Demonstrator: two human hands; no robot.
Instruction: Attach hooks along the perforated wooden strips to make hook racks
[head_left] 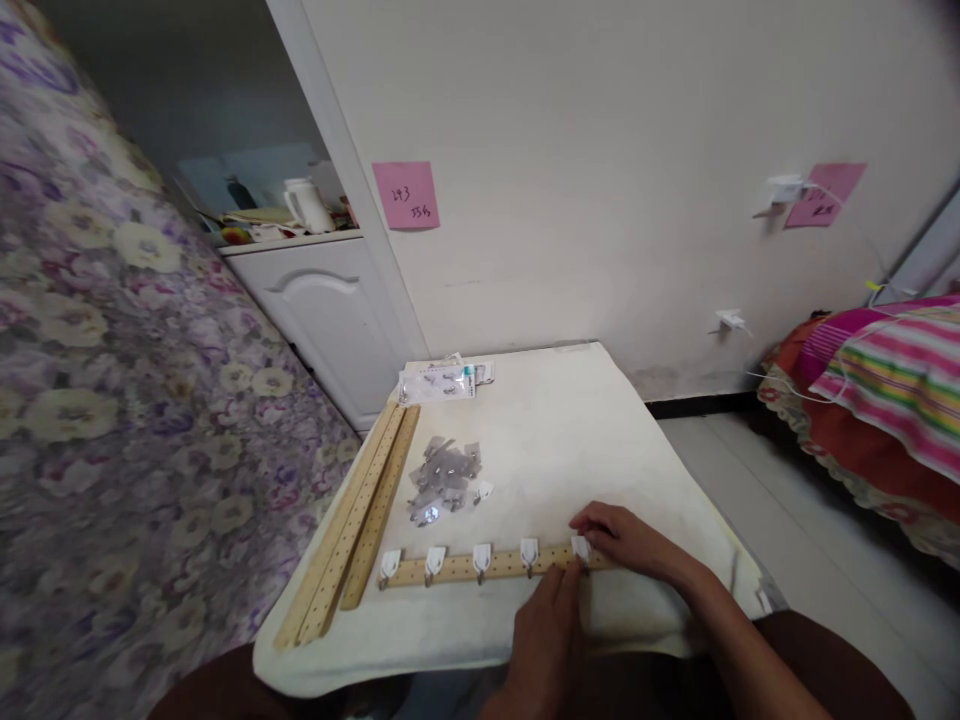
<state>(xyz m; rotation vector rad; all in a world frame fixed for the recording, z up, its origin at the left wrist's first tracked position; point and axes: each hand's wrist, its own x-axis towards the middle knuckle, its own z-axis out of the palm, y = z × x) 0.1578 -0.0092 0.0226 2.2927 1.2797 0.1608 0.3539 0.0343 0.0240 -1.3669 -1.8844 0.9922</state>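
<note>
A perforated wooden strip (457, 570) lies crosswise near the table's front, bearing a row of white plastic hooks (482, 557) with metal ends. At its right end both hands meet on the last white hook (580, 546). My right hand (622, 538) curls around that hook's far and right side, its fingers closed. From the near side, my left hand (551, 620) presses its closed fingertips against the hook's lower end and the strip. The fingers partly hide this hook and the strip's right end. Beyond the strip lies a heap of clear adhesive hooks (444, 478).
Two longer perforated wooden strips (360, 515) lie along the left side of the cloth-covered table (547, 430). Packaged hooks (439, 382) rest at the back left edge. A flowered curtain (172, 400) hangs at left; a bed (892, 400) stands at right.
</note>
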